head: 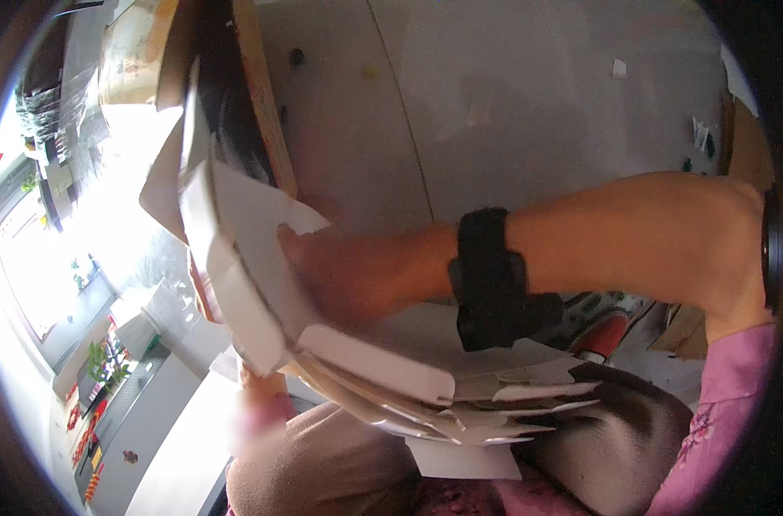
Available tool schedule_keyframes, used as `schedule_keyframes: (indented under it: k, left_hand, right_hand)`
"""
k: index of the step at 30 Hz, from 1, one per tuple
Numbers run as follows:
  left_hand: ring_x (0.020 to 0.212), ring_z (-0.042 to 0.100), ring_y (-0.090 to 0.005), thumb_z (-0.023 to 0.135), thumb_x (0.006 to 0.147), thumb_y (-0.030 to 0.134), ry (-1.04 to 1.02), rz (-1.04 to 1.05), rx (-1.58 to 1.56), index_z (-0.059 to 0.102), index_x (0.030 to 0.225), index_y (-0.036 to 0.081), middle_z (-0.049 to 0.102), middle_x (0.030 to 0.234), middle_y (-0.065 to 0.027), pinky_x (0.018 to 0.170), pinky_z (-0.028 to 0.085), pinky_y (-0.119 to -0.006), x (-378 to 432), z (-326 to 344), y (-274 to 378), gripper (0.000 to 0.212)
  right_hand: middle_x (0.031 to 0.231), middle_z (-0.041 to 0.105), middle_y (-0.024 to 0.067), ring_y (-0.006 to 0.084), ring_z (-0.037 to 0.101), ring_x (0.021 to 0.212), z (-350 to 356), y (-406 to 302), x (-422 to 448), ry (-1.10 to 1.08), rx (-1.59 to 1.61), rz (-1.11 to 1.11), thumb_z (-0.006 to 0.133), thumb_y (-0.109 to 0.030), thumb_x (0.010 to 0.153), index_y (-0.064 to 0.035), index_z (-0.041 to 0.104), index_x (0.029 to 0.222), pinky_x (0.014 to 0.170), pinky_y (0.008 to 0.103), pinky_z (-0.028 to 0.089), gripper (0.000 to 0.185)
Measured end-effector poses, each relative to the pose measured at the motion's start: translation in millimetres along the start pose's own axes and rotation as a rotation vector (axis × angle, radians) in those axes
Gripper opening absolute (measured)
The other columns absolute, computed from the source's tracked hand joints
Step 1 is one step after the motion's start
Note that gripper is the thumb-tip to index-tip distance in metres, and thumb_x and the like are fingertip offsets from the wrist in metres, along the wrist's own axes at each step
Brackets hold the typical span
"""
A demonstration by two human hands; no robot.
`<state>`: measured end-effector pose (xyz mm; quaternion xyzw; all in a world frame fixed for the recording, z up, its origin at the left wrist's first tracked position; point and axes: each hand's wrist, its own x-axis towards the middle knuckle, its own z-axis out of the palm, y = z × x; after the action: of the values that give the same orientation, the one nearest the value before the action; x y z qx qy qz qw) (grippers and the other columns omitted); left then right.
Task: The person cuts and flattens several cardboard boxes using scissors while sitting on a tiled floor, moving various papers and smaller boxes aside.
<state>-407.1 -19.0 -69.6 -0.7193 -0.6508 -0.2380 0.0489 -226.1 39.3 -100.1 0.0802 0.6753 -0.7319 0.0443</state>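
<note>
A stack of white die-cut cardboard box blanks (378, 367) lies across the lap, its tabs and flaps fanned toward me. At the left, the upper blank's panels (256, 219) bend upward. My right hand (346, 277), blurred and in shadow, reaches onto the inner face of these panels; its fingers are too unclear to tell a grip. A black band with a small block (488, 277) wraps the right wrist. My left hand (202, 290) is mostly hidden behind the raised cardboard, supporting it from its outer side; only an edge of the hand and the wrist show.
Beyond the cardboard, a dark surface with a wooden edge (262, 97) stands at upper left. Glare washes out a plastic-wrapped area (140, 238). A grey cabinet (140, 413) and a green plant (104, 361) are at lower left. A red-and-white object (604, 338) lies on the floor (494, 84).
</note>
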Motion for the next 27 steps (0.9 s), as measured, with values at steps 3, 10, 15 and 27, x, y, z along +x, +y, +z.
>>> schedule_keyframes:
  k: [3, 10, 15, 27]
  left_hand:
    - [0.072, 0.062, -0.0179, 0.05, 0.084, 0.003, 0.001, 0.002, -0.016, 0.052, 0.109, -0.004, 0.064, 0.086, -0.0126, 0.063, 0.049, -0.028, 0, 0, 1, 0.026]
    - [0.073, 0.062, -0.0185, 0.051, 0.084, 0.004, -0.011, -0.005, -0.011, 0.052, 0.11, -0.004, 0.064, 0.086, -0.0124, 0.064, 0.05, -0.028, 0, -6, 6, 0.027]
    - [0.074, 0.062, -0.0189, 0.052, 0.083, 0.004, -0.021, -0.009, -0.012, 0.051, 0.11, -0.003, 0.064, 0.086, -0.0123, 0.064, 0.05, -0.029, 0, -9, 9, 0.028]
    - [0.075, 0.062, -0.0199, 0.053, 0.083, 0.005, -0.029, -0.016, -0.025, 0.051, 0.111, -0.003, 0.063, 0.087, -0.012, 0.065, 0.05, -0.03, 5, -9, 12, 0.029]
  right_hand:
    - [0.109, 0.045, 0.0258, 0.0286, 0.052, 0.096, 11, -4, -8, 0.134, 0.221, -0.088, 0.04, -0.016, 0.087, 0.0091, 0.024, 0.115, 0.082, 0.0355, 0.046, 0.041]
    - [0.1, 0.049, 0.0225, 0.0263, 0.054, 0.09, 20, -10, -24, 0.349, 0.232, -0.268, 0.033, -0.021, 0.092, 0.0069, 0.033, 0.108, 0.078, 0.0356, 0.049, 0.032]
    - [0.1, 0.05, 0.0236, 0.0313, 0.052, 0.095, 31, -12, -8, 0.236, -0.682, -0.106, 0.039, -0.013, 0.089, 0.009, 0.028, 0.116, 0.078, 0.0384, 0.048, 0.036]
    - [0.101, 0.047, 0.0313, 0.0319, 0.055, 0.081, 36, -17, -18, 0.347, -1.11, -0.305, 0.042, -0.003, 0.084, 0.0211, 0.017, 0.118, 0.069, 0.0338, 0.047, 0.049]
